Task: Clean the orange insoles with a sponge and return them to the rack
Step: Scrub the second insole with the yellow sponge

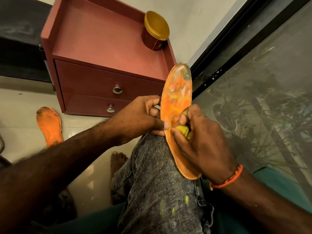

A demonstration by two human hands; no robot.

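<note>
- Orange insole (175, 105) lies lengthwise along the person's raised knee (157, 159), which is clad in grey speckled denim; its toe end, with a dark grimy patch, points up toward the right front corner of the cabinet (108, 53), and its heel end sits at the right wrist.
- Left hand (143, 117) grips the insole's left edge about midway, thumb pressed on the upper face and fingers curled behind.
- Right hand (202, 141) is clenched on a small yellow sponge (184, 130), pressing it against the insole's face just beside the left thumb; most of the sponge is hidden inside the fingers. An orange thread band (228, 178) circles that wrist.
- Pale streaks and a wet sheen show across the insole's middle and upper part.
- Second orange insole (49, 125) lies flat on the pale tiled floor (22, 102), near the cabinet's lower left corner and well apart from the hands; its toe end is also dark.
- Reddish-brown cabinet has a rimmed top tray and two drawers, both closed, each with a round metal knob (117, 90).
- Round tub (156, 31) with a yellow rim and dark red side stands in the back right corner of the cabinet's top. Its inside looks yellow; I cannot tell whether anything is in it.
- Bare foot (118, 159) rests on the floor below the knee.
- Yellow flecks mark the denim lower down the leg.
</note>
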